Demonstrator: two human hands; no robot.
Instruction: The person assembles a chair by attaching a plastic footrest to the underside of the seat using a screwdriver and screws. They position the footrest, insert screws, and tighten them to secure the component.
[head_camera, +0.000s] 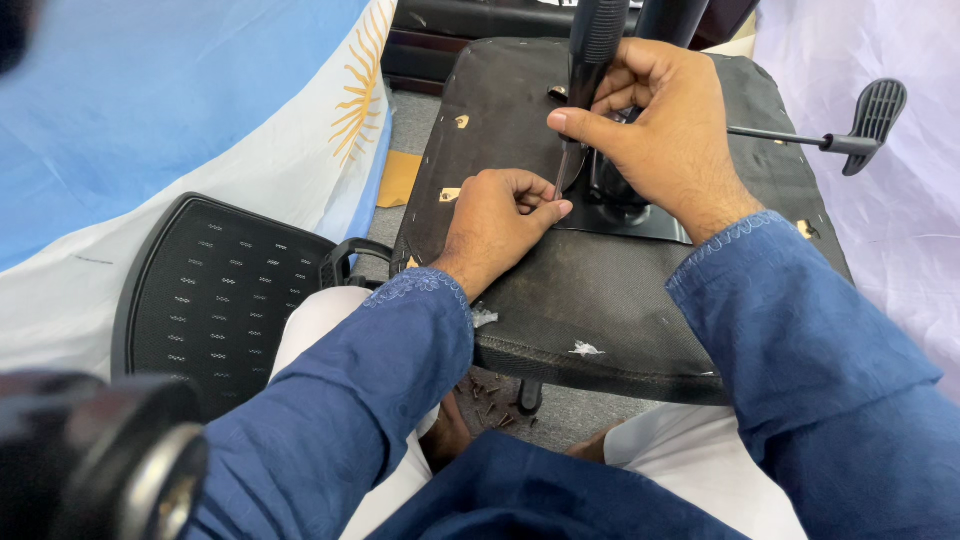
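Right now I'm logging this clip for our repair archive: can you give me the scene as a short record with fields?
Setting: person seated on the floor, an upturned office chair seat across the lap
Left hand: fist resting on the seat underside, fingertips pinching at the tool's tip
Right hand: gripping a thin metal blade-like tool, tip at the edge of the black metal base plate
Lever: black height-adjust lever sticking out to the right
Nearby: perforated black chair backrest on the left; small loose nails or staples on the floor
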